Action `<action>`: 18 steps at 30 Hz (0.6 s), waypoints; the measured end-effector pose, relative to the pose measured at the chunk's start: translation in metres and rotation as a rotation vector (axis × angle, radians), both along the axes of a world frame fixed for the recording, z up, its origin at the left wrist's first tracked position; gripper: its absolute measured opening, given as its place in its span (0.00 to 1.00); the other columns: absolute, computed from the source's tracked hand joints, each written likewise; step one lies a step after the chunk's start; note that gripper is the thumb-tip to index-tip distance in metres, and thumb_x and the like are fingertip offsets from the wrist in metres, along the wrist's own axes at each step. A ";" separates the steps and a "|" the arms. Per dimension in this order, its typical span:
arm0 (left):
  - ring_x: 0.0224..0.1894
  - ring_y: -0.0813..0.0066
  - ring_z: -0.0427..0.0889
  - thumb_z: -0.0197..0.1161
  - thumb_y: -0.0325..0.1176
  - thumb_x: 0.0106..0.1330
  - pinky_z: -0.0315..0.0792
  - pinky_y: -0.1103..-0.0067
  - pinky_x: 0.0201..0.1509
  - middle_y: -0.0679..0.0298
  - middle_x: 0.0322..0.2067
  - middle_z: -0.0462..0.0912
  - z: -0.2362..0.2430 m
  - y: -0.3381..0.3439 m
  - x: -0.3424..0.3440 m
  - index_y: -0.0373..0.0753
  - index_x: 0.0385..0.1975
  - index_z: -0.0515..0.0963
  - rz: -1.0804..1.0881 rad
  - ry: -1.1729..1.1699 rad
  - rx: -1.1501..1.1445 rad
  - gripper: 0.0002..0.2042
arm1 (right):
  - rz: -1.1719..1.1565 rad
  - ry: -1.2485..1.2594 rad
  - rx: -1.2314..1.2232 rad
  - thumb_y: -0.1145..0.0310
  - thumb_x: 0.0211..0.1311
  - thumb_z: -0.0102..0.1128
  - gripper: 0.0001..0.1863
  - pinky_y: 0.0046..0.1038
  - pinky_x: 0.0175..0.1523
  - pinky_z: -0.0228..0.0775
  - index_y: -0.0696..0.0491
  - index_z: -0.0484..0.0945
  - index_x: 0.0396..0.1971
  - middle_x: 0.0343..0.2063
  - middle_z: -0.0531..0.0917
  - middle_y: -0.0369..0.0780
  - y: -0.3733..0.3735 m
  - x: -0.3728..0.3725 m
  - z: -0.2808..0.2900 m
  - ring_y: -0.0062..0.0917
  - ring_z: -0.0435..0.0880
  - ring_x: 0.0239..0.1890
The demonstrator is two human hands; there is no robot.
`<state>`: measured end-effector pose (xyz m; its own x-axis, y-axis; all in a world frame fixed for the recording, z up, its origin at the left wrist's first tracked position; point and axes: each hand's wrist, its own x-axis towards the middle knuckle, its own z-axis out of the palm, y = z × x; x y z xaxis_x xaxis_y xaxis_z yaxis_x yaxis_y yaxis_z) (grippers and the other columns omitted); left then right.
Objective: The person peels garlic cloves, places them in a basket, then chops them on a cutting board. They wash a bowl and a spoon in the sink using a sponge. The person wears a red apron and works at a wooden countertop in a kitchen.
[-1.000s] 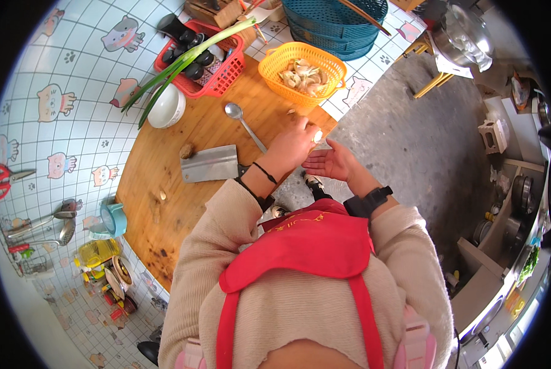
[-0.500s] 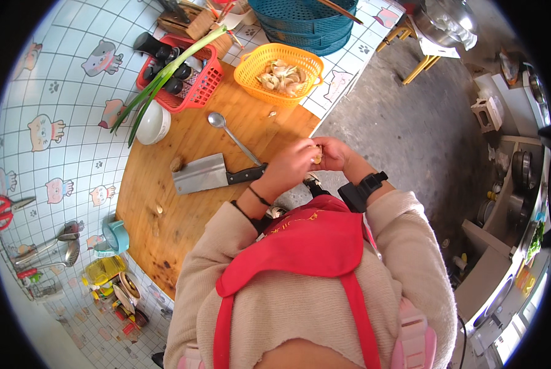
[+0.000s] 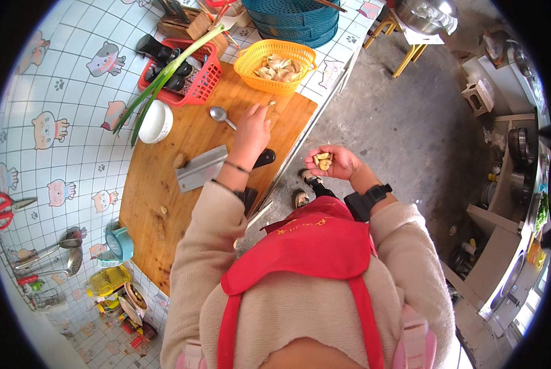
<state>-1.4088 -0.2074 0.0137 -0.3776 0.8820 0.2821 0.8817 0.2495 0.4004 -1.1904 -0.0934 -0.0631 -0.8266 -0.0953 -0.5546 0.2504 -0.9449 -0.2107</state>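
Glossy pale blue sheeting (image 3: 72,98), printed with grid lines and cartoon cats, borders the brown, visibly grained wooden desk (image 3: 146,237), with a grey, blotchy concrete floor (image 3: 392,123) on the right. In the head view, the two hands, together half a second ago, are now apart. Stretched forward over the desk, the left hand (image 3: 253,136) has bent fingers just beside a small pale clove-like piece (image 3: 272,103); whether it grips anything, I cannot tell. Meanwhile the right hand (image 3: 342,163) has turned up its palm, loosely cupped and unclenched, cradling several smooth, rounded, pale yellow pieces (image 3: 323,161) beyond the desk's edge. A broad rectangular metal cleaver (image 3: 203,168) with a black handle lies partly behind the left wrist, near a round-bowled metal spoon (image 3: 218,114). Farther off, a perforated yellow plastic basket (image 3: 269,85) contains papery whitish pieces.
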 end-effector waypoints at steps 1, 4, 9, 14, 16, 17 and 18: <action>0.45 0.55 0.72 0.55 0.26 0.54 0.67 0.71 0.48 0.53 0.43 0.74 -0.007 0.010 -0.002 0.35 0.40 0.72 -0.029 0.087 -0.013 0.12 | -0.017 -0.042 0.002 0.63 0.62 0.40 0.18 0.38 0.48 0.71 0.62 0.72 0.40 0.39 0.78 0.48 -0.006 0.006 0.000 0.35 0.79 0.41; 0.46 0.55 0.70 0.53 0.26 0.54 0.65 0.69 0.49 0.52 0.43 0.73 -0.021 0.025 -0.005 0.35 0.37 0.72 -0.062 0.225 -0.152 0.10 | -0.078 -0.002 -0.001 0.63 0.62 0.40 0.18 0.38 0.48 0.71 0.62 0.72 0.40 0.40 0.77 0.49 -0.021 0.022 -0.004 0.36 0.78 0.41; 0.32 0.51 0.73 0.43 0.35 0.60 0.66 0.64 0.35 0.49 0.26 0.75 -0.021 0.036 0.011 0.34 0.24 0.73 0.001 -0.481 -0.073 0.13 | -0.243 0.020 -0.144 0.67 0.61 0.43 0.14 0.39 0.44 0.73 0.62 0.70 0.37 0.35 0.78 0.49 -0.046 0.062 -0.018 0.37 0.78 0.38; 0.29 0.53 0.75 0.48 0.26 0.57 0.69 0.64 0.32 0.52 0.28 0.75 -0.003 0.047 0.084 0.36 0.26 0.73 -0.424 0.012 -0.487 0.06 | -0.429 0.103 -0.094 0.62 0.64 0.38 0.16 0.36 0.44 0.73 0.59 0.71 0.36 0.34 0.79 0.45 -0.060 0.115 -0.016 0.34 0.79 0.37; 0.31 0.54 0.76 0.52 0.25 0.55 0.70 0.69 0.34 0.53 0.27 0.76 -0.005 0.037 0.141 0.37 0.29 0.74 -0.771 -0.249 -0.095 0.04 | -0.502 0.093 -0.073 0.60 0.65 0.38 0.17 0.36 0.44 0.73 0.57 0.72 0.35 0.34 0.79 0.43 -0.063 0.130 -0.011 0.33 0.79 0.36; 0.31 0.54 0.76 0.53 0.26 0.55 0.70 0.69 0.34 0.54 0.27 0.76 -0.006 0.031 0.172 0.37 0.29 0.74 -0.849 -0.323 -0.076 0.04 | -0.542 0.080 -0.047 0.59 0.65 0.38 0.17 0.36 0.44 0.73 0.56 0.72 0.35 0.33 0.79 0.42 -0.063 0.139 -0.009 0.32 0.79 0.36; 0.31 0.54 0.76 0.54 0.27 0.55 0.70 0.69 0.33 0.55 0.27 0.77 -0.003 0.029 0.201 0.37 0.29 0.73 -0.933 -0.274 -0.084 0.04 | -0.577 0.067 -0.027 0.58 0.65 0.38 0.17 0.36 0.44 0.73 0.56 0.72 0.35 0.32 0.79 0.41 -0.064 0.153 -0.007 0.31 0.79 0.36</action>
